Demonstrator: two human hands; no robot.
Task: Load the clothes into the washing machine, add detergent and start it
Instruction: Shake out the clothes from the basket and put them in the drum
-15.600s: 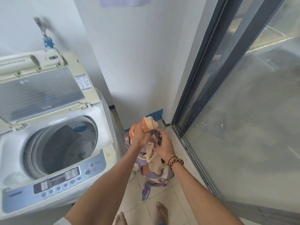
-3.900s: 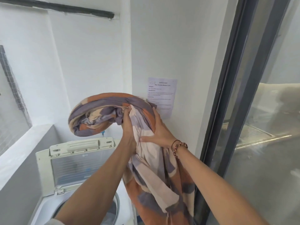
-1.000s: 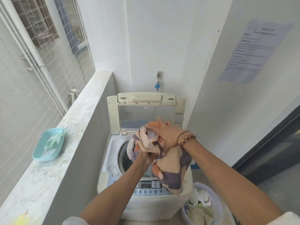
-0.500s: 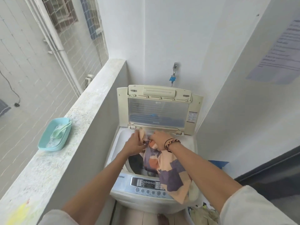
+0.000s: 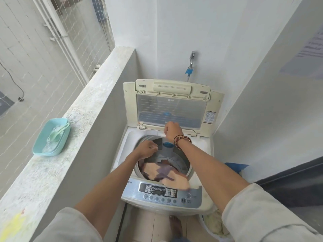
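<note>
Released since half a second ago, patterned cloth [image 5: 166,175] now lies loose in the drum instead of bunched between both hands, with one pale corner draped over the drum's front rim onto the control panel [image 5: 162,192]. Washing machine [image 5: 201,173]: top-loader, white body, the landmark for this entry. Lid [image 5: 172,105]: raised upright at the machine's back, clear window facing the person. Concrete ledge [image 5: 83,109]: runs along the machine's left side. Teal tub [image 5: 50,137]: on that ledge, left of the machine, holding a pale green scoop [image 5: 57,131] and what looks like white powder. Laundry basket [image 5: 212,224]: on the floor at the machine's front right corner, mostly hidden by the right sleeve, pale fabric inside. Tap [image 5: 191,62]: on the wall behind the machine, blue fitting below it. Left hand [image 5: 146,151]: over the drum's left rim, fingers curled into a loose fist, nothing visibly held. Right hand [image 5: 172,131]: over the machine's back edge just before the lid hinge, fingers curled under, empty as far as shows; bead bracelets at the wrist.
</note>
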